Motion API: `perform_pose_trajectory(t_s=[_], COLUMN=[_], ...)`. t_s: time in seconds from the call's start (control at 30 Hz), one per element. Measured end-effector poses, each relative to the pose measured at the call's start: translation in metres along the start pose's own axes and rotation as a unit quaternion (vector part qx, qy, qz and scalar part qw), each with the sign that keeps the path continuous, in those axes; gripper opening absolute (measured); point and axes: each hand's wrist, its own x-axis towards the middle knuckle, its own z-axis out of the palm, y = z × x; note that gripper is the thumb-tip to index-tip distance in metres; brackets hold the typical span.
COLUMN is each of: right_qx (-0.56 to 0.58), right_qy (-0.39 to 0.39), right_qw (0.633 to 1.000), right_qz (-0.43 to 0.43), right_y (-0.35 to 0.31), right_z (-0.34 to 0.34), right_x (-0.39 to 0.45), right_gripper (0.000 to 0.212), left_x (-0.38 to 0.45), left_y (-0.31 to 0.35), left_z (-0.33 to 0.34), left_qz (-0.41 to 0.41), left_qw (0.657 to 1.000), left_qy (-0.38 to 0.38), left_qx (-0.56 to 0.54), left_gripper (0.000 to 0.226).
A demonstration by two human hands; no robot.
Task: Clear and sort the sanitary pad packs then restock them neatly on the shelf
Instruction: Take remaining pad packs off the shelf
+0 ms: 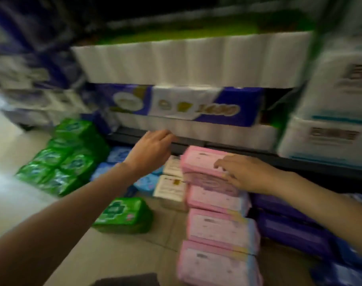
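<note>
Sorting by colour on the floor below the shelf, you rest your right hand with loose fingers on the pink packs to steady their row, while your left hand, holding nothing, hovers near the green packs.
</note>
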Motion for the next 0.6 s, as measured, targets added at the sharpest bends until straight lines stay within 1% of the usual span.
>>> perform_pose_trajectory(t_s=[0.07, 0.1, 0.17, 0.23, 0.27, 0.33, 0.4, 0.5, 0.6], right_qx=[-0.022, -0.037, -0.074, -0.099, -0.107, -0.109, -0.102, -0.093, -0.089], right_qy=[-0.028, -0.04, -0.071, -0.113, -0.141, -0.197, -0.23, -0.236, -0.192], right_qw=[0.997, 0.994, 0.985, 0.979, 0.976, 0.97, 0.966, 0.967, 0.977], right_qz=[-0.067, -0.094, -0.137, -0.138, -0.129, -0.097, -0.058, -0.013, 0.001], right_y=[-0.047, -0.069, -0.109, -0.148, -0.166, -0.192, -0.206, -0.212, -0.217], right_z=[0.006, 0.011, 0.026, 0.045, 0.058, 0.085, 0.111, 0.143, 0.163], right_x=[0.049, 0.072, 0.114, 0.145, 0.156, 0.169, 0.175, 0.176, 0.176], right_gripper=[0.034, 0.034, 0.039, 0.048, 0.055, 0.072, 0.085, 0.1, 0.105], left_x=[-0.06, -0.092, -0.155, -0.201, -0.218, -0.241, -0.253, -0.264, -0.268], left_y=[-0.058, -0.083, -0.119, -0.134, -0.138, -0.142, -0.143, -0.143, -0.141], left_z=[0.0, 0.006, 0.023, 0.034, 0.041, 0.054, 0.063, 0.08, 0.089], left_qz=[-0.109, -0.163, -0.244, -0.298, -0.317, -0.327, -0.326, -0.336, -0.363], left_qw=[0.994, 0.986, 0.966, 0.944, 0.932, 0.911, 0.893, 0.882, 0.867], left_qy=[-0.005, -0.023, -0.076, -0.142, -0.177, -0.253, -0.31, -0.328, -0.333], left_qx=[-0.009, -0.015, -0.024, -0.012, 0.0, 0.006, 0.004, -0.027, -0.078], left_gripper=[0.031, 0.035, 0.045, 0.043, 0.043, 0.055, 0.063, 0.065, 0.067])
